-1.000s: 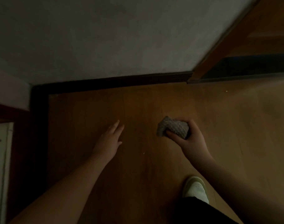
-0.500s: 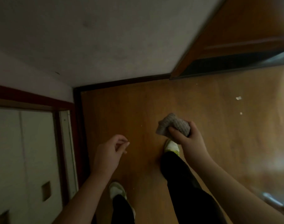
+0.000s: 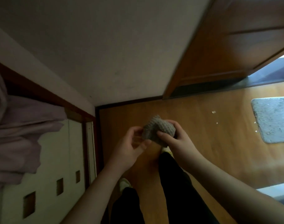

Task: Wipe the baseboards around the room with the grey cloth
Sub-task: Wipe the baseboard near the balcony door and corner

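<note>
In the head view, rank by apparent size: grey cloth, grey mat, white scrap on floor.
1. Grey mat, cut off by the frame edge.
2. Grey cloth, nearer the camera, so true size unsure.
3. White scrap.

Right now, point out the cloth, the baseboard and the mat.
cloth (image 3: 159, 129), head view, middle of the bunched knit.
baseboard (image 3: 130, 102), head view, dark strip under the far wall.
mat (image 3: 277, 120), head view, centre of its pile.

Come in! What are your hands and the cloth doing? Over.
Right hand grips grey cloth. Left hand pinches its edge. Baseboard untouched, nothing blocking.

Both forearms forward, right hand (image 3: 175, 139) and left hand (image 3: 131, 146) curled, nearly touching.
</note>
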A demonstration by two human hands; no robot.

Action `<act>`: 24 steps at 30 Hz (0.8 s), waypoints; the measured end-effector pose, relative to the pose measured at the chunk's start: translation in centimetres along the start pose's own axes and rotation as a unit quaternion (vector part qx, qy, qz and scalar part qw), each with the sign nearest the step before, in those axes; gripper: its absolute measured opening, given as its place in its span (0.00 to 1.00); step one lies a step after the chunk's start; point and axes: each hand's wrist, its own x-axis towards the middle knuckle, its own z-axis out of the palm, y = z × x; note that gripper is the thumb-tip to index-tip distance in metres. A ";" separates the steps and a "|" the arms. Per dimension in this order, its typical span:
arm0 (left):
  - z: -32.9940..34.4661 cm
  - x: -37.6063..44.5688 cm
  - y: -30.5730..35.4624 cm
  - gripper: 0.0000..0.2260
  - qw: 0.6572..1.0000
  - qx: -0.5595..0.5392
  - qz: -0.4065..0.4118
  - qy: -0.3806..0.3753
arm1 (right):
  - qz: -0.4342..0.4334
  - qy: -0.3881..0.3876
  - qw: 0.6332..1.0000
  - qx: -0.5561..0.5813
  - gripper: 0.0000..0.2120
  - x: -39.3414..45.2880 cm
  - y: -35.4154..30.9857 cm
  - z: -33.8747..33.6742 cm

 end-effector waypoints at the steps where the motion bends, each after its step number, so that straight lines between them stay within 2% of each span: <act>1: 0.2 -0.9 0.9 0.23 1.000 -0.022 0.011 0.004 | -0.008 0.002 1.000 0.010 0.26 -1.5 -0.4 0.2; 5: 0.8 -4.3 4.2 0.22 0.997 -0.076 0.025 -0.017 | -0.026 0.017 0.995 0.092 0.30 -7.3 -1.3 0.9; 8: 1.6 -7.0 5.4 0.19 0.993 -0.101 0.039 -0.054 | -0.025 0.026 0.989 0.140 0.25 -10.9 -1.2 0.7; 10: 2.0 -8.5 6.0 0.19 0.990 -0.111 0.043 -0.073 | -0.033 0.016 0.991 0.130 0.23 -12.6 -1.4 0.0; 14: 3.5 -10.0 7.3 0.12 0.990 -0.101 0.059 -0.084 | -0.027 -0.061 0.994 0.084 0.35 -15.0 -2.2 -2.7; 16: 5.0 -10.4 8.1 0.13 0.990 -0.085 0.069 -0.085 | -0.036 -0.095 0.993 0.054 0.34 -15.8 -2.3 -4.4; 20: 9.4 -9.8 9.8 0.14 0.990 -0.078 0.072 -0.091 | -0.085 -0.076 0.993 0.022 0.28 -17.1 -2.8 -8.7; 24: 14.3 -9.5 12.3 0.16 0.986 -0.055 0.086 -0.134 | -0.122 -0.058 0.990 0.036 0.27 -18.9 -3.1 -13.5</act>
